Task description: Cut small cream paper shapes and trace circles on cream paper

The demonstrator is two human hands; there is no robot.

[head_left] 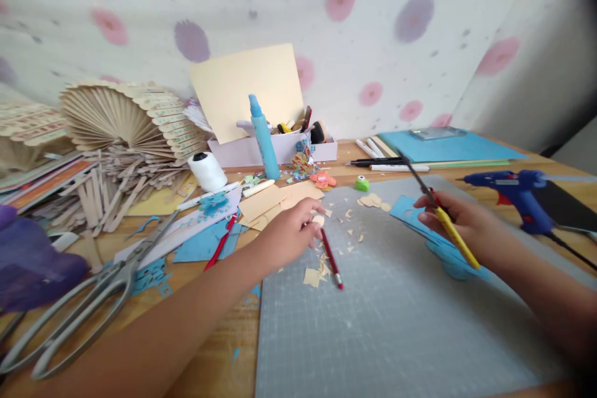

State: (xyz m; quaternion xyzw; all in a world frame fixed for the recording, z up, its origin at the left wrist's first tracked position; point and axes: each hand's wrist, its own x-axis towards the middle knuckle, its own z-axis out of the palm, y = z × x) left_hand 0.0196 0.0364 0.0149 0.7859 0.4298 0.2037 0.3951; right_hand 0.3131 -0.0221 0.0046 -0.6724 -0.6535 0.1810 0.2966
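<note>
Over the left part of the grey cutting mat [373, 323], my left hand [291, 230] is closed in a pinch on a small cream paper piece [318, 220]. A dark red pencil [331, 258] lies just beside its fingertips, among cream paper scraps [313, 277]. My right hand [459, 214] is wrapped round a yellow-handled tool [452, 236] whose slim dark end points up and away; its exact kind is unclear. Below that hand is a blue paper piece [405, 211] with scalloped blue shapes. Rounded cream cut-outs [372, 200] lie between the hands, farther back.
Large metal scissors [119, 277] lie at left, near a red pen [221, 242] and blue paper. Behind stand a thread spool [208, 172], a blue bottle [264, 140] and a white box [284, 148]. A blue glue gun [517, 189] is at right. A green punch [361, 183] sits on the mat.
</note>
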